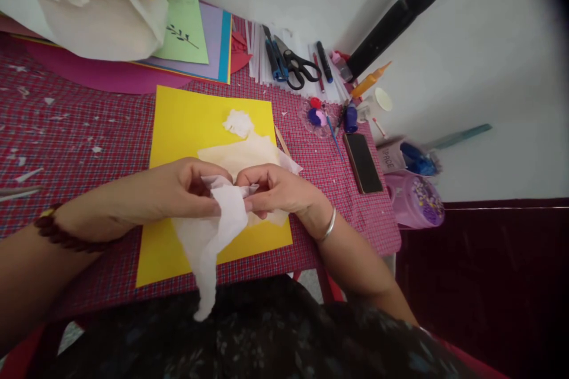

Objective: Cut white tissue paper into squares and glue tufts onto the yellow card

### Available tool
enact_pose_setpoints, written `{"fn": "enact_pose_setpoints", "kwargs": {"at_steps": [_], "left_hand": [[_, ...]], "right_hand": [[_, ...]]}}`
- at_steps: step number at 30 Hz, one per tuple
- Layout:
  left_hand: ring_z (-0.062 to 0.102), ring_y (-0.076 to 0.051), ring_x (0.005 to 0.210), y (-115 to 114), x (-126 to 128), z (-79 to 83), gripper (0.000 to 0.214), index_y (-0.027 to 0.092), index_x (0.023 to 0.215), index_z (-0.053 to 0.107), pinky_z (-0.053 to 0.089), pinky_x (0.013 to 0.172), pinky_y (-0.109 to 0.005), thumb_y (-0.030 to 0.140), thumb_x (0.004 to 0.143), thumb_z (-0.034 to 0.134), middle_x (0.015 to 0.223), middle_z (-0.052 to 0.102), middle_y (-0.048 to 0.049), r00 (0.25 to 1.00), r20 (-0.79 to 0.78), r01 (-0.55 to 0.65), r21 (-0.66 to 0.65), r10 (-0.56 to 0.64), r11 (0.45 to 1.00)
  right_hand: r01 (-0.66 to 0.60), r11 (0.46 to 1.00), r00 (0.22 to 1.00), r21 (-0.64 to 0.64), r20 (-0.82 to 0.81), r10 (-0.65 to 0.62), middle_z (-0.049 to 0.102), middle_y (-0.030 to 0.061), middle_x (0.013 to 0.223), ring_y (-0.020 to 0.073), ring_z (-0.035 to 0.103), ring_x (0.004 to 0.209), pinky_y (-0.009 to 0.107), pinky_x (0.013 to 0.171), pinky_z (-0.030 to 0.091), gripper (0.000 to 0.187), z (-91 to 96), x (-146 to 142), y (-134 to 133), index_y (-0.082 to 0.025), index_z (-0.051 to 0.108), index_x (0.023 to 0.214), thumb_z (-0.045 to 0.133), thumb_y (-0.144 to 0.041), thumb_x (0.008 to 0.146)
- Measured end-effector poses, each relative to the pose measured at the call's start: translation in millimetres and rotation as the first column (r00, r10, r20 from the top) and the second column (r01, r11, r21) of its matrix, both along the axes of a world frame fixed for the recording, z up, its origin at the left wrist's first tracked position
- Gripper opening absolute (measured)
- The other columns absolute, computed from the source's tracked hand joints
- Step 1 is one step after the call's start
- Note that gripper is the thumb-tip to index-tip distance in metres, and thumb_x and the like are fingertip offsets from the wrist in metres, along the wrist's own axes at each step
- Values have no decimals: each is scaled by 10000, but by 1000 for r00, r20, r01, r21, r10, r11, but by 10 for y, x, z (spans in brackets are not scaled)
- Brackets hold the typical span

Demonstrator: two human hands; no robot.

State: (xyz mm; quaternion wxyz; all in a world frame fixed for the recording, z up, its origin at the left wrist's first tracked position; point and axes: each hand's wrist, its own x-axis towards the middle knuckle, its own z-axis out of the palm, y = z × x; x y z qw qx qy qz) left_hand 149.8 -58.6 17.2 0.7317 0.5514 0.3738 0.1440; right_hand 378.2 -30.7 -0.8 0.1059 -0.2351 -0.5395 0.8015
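Observation:
Between my two hands is a strip of white tissue paper (229,213), its long end hanging down past the table's front edge. My left hand (191,189) pinches it from the left, and my right hand (275,189) pinches it from the right, fingertips almost meeting. Both hands are above a yellow sheet of card (178,124). More thin white tissue (222,154) lies on the card beneath the hands, partly hidden by them. A small crumpled white tissue piece (239,122) rests near the card's upper right.
Scissors (300,68), a blue cutter (276,59) and pens lie at the back by the wall. A phone (363,163) and paint palette (317,117) are to the right, a pink container (411,201) beyond. Coloured papers (213,35) are stacked back left. Paper scraps dot the checked tablecloth (102,118).

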Motion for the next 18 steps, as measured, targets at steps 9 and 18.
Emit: {"fn": "enact_pose_setpoints", "kwargs": {"at_steps": [9,18], "left_hand": [[406,-61,536,-23,6,-40,148,181,801,561,305,485,-185,148,758,698,686,512,66,993,46,-106,-24,107,994],[479,-88,519,30,1,-34,178,194,843,610,340,467,-188,204,700,714,680,581,39,999,16,-31,-41,31,999]], "right_hand": [[37,999,999,-3,19,-37,581,-99,555,38,459,445,181,429,322,423,50,-23,-40,-184,588,839,813,-540,796],[87,995,995,-55,47,-85,547,-113,583,35,453,490,189,473,348,444,49,-76,-64,-183,596,786,930,-445,653]]}}
